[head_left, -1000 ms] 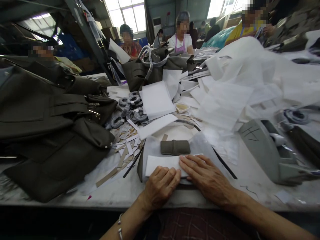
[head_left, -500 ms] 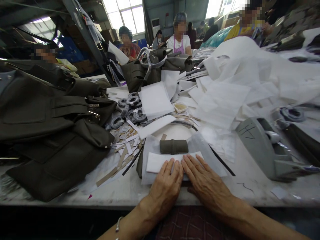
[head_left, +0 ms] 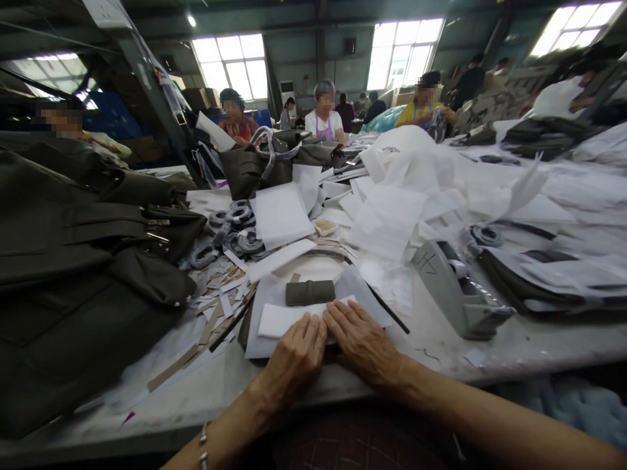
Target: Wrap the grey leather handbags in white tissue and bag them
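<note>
Dark bags (head_left: 83, 261) are slumping at left, prob. leaving elbow room. L hand (head_left: 296, 346) is resting fingers on the white pad (head_left: 274, 322), which is lying on a white sheet (head_left: 253, 346) near mid-tabletop (head_left: 529, 349), just nearer than the olive tab (head_left: 311, 293). R hand (head_left: 362, 343) is pressing too, prob. flattening it. Thumbs are hiding; can't tell either grip. Tape dispenser (head_left: 443, 290) is standing right, prob. for reach.

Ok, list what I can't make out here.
All in the head view:
White strip: near side partly hidden by the left hand and right hand.
Palms: hidden by the hands' backs.
Dark bags: cut off by the left edge.
Dish: contents too small to identify.
</note>
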`<action>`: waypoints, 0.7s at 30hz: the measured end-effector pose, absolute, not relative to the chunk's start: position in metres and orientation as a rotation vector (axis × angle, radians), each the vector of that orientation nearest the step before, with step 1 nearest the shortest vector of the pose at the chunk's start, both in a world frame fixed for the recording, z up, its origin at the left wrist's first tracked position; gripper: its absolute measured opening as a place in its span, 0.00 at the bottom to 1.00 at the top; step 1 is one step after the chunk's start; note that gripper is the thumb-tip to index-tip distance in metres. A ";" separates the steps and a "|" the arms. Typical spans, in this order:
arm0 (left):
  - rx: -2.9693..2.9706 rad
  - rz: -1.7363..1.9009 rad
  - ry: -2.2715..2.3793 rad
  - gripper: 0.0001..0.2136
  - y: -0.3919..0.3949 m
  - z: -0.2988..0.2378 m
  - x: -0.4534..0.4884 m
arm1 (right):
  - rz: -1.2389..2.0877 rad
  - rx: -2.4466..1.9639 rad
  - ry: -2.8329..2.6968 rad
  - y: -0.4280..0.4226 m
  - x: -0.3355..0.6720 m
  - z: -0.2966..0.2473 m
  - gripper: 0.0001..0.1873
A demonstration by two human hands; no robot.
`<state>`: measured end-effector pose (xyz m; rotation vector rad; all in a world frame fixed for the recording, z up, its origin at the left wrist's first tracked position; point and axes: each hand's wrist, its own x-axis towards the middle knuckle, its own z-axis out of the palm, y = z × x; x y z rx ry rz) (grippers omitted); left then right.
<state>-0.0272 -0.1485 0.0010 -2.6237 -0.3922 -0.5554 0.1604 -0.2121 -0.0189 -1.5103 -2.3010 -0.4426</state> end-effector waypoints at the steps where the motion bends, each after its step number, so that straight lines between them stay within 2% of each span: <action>1: -2.626 -0.600 -0.403 0.17 -0.148 0.001 -0.028 | -0.462 -1.500 -2.315 -0.210 0.160 -0.016 0.22; 4: -2.660 -0.632 -0.509 0.17 -0.151 0.002 -0.026 | -0.423 -1.459 -2.372 -0.205 0.163 -0.002 0.18; 8: -2.632 -0.570 -0.703 0.17 -0.151 0.009 -0.015 | -0.198 -1.436 -2.448 -0.197 0.168 0.021 0.12; 13: -2.578 -0.612 -0.662 0.18 -0.144 0.019 -0.014 | -0.029 -1.453 -2.395 -0.194 0.168 0.045 0.08; 18: -2.626 -0.710 -0.644 0.18 -0.139 0.019 -0.025 | -0.128 -1.192 -1.971 -0.225 0.197 0.063 0.13; 21: -2.664 -0.751 -0.705 0.18 -0.136 0.019 -0.029 | -0.234 -1.411 -1.665 -0.248 0.239 0.053 0.11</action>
